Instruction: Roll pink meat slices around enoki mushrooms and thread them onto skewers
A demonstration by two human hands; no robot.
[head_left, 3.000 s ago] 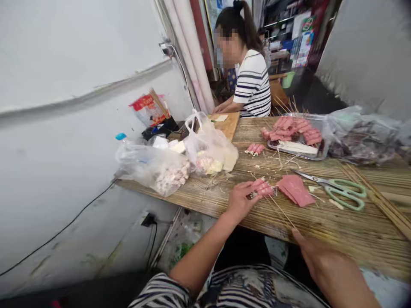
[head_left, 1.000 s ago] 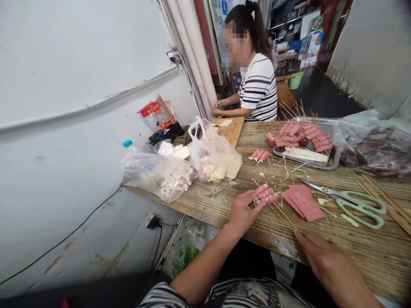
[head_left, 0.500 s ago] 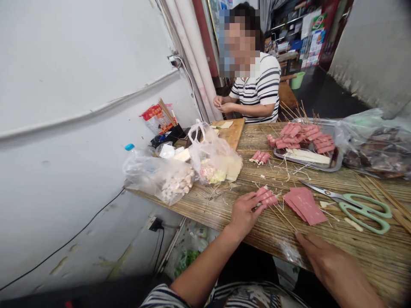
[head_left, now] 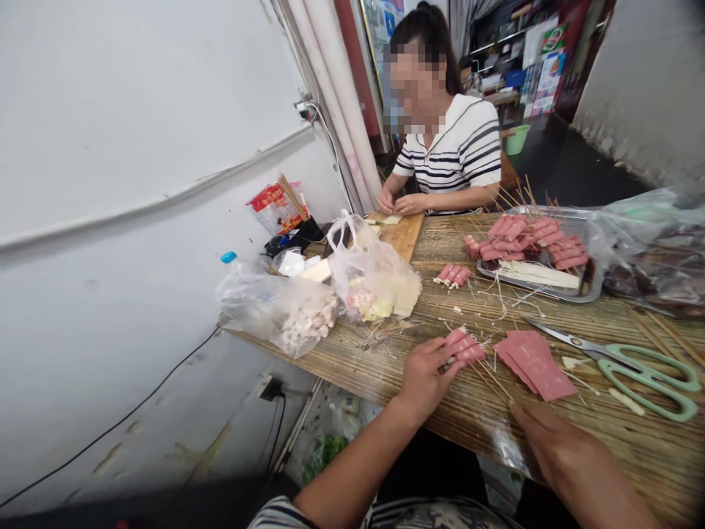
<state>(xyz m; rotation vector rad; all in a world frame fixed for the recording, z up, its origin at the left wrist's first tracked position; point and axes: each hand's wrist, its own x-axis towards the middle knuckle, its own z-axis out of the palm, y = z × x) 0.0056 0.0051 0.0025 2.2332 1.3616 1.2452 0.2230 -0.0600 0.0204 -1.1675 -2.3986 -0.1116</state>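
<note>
My left hand (head_left: 427, 376) rests on the bamboo-mat table (head_left: 551, 426) with its fingers closed on a row of pink meat rolls (head_left: 464, 347) threaded on thin skewers. My right hand (head_left: 556, 448) lies near the table's front edge, fingers pinched together at the near end of the skewers (head_left: 492, 380). A small stack of pink meat slices (head_left: 533, 362) lies just right of the rolls.
Green-handled scissors (head_left: 642, 367) lie right of the slices. A metal tray (head_left: 543, 253) of skewered rolls stands behind, another small set of rolls (head_left: 452, 275) before it. Plastic bags of food (head_left: 324, 294) sit at left. A person in a striped shirt (head_left: 457, 158) works at a cutting board (head_left: 399, 231).
My hands have stayed put on the rolls and skewers. The view has shifted slightly; the person opposite has turned toward the cutting board and lowered both hands onto it.
</note>
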